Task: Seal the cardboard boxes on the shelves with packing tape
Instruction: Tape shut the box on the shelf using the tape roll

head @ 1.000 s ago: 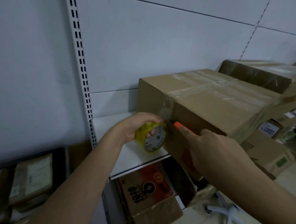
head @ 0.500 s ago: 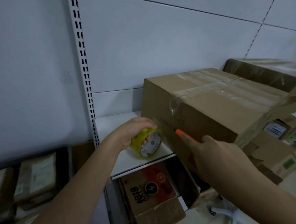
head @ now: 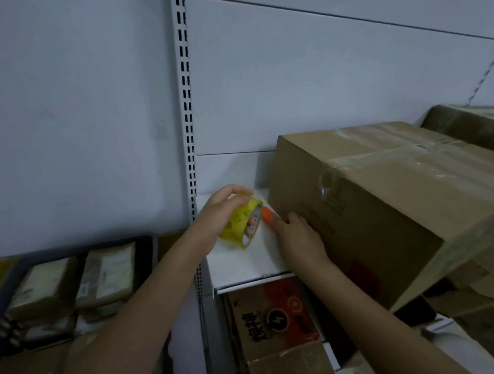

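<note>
A white wall panel (head: 317, 84) stands behind everything, with a slotted metal post (head: 187, 98) running up it. A big brown cardboard box (head: 382, 211) sits on the white shelf (head: 250, 261), and clear tape already shines across its top. Another brown box (head: 472, 124) sits behind it on the right. Under the shelf is a box with red and black print (head: 276, 317). Low on the left lie some wrapped parcels (head: 71, 286). The right hand (head: 297, 238) is beside the big box's near side, fingers curled around an orange tool (head: 268, 215). The left hand (head: 224, 211) grips the yellow tape roll (head: 242, 225) just above the shelf, left of the big box.
</note>
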